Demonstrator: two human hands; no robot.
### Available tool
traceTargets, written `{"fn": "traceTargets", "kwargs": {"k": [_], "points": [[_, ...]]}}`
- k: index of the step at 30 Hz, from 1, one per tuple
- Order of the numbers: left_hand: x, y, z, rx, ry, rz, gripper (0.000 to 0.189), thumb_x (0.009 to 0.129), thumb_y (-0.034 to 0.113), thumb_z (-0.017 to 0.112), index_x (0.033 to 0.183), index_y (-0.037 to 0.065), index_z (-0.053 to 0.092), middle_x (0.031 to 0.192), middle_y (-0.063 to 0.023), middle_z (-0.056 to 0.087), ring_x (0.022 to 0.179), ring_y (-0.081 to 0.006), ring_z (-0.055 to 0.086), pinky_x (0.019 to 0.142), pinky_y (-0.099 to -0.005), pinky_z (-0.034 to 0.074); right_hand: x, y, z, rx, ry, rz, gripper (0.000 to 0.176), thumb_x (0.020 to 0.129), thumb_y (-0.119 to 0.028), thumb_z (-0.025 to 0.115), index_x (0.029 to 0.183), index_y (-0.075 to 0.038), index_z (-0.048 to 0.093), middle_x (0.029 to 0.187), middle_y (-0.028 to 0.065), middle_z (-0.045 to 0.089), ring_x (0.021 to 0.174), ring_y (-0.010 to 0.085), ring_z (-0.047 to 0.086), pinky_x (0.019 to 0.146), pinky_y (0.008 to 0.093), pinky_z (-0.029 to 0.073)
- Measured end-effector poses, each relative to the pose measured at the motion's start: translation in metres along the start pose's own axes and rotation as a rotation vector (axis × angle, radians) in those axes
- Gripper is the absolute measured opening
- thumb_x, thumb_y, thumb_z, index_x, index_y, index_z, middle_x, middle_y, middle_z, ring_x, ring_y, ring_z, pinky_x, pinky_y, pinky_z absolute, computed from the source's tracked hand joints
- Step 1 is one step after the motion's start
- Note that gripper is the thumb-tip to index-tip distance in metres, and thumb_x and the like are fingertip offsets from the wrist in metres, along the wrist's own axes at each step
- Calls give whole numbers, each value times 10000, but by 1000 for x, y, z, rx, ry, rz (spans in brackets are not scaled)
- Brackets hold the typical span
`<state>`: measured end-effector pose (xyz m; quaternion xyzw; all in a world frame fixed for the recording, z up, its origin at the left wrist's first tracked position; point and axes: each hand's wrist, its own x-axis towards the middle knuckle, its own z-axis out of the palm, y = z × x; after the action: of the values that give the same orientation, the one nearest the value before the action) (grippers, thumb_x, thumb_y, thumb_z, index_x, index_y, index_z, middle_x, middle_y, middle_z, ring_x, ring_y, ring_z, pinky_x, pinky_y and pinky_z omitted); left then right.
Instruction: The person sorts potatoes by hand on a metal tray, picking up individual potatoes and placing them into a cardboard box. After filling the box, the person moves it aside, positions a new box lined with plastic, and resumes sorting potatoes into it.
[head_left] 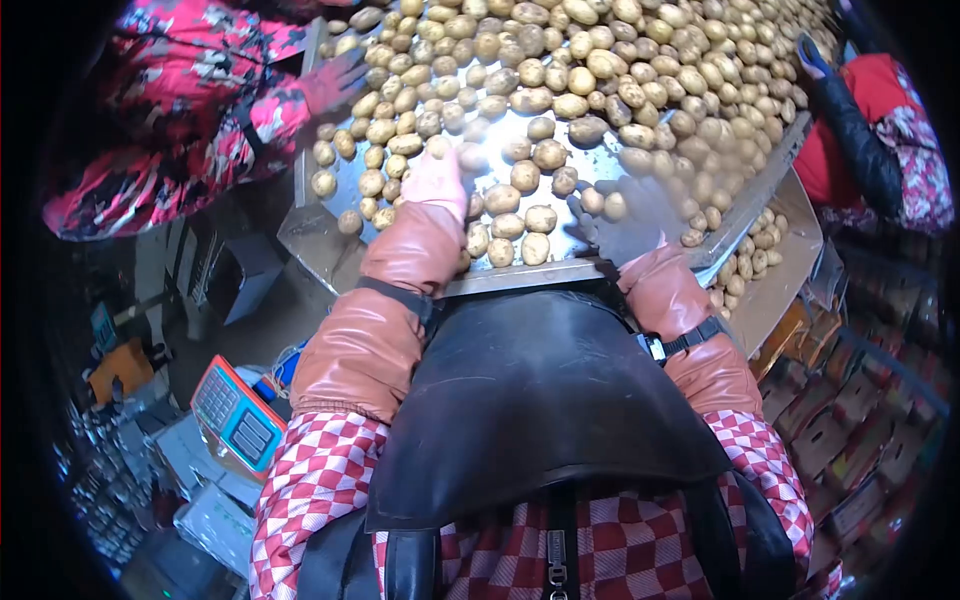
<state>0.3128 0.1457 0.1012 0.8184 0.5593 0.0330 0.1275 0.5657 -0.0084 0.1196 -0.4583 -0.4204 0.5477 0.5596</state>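
many potatoes [560, 90] cover the tray [540, 272], thinning toward its near edge. the left hand [437, 180] lies flat and released on them near that edge. the right hand [625, 220], by the near right corner, is blurred, so its grip cannot be told.

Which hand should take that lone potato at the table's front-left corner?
Left. The left hand lies just right of the lone potato, on the same side of the metal table. The right hand, blurred, is farther off and would probably have to cross over.
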Motion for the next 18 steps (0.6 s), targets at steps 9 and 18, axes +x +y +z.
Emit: {"fn": "traceTargets", "kwargs": {"k": [9,18], "points": [[-5,25,-12,112,-156,284,630,735,72,627,1349,183,535,1365,-237,474,1256,-418,477,1028,-486,431,-28,-9,-18,562,375,10,293,992,-206,514,1204,-14,576,1209,116,597,1183,250,532,1062,400,438],[23,41,-9,145,-370,188,746,750,196,790,1411,177,446,1312,-284,466,1216,-439,503,1034,-463,434,-280,-18,-86,-609,909,314,211,956,-217,583,1104,-78,638,1078,69,676,902,253,655,710,308,556]]}}
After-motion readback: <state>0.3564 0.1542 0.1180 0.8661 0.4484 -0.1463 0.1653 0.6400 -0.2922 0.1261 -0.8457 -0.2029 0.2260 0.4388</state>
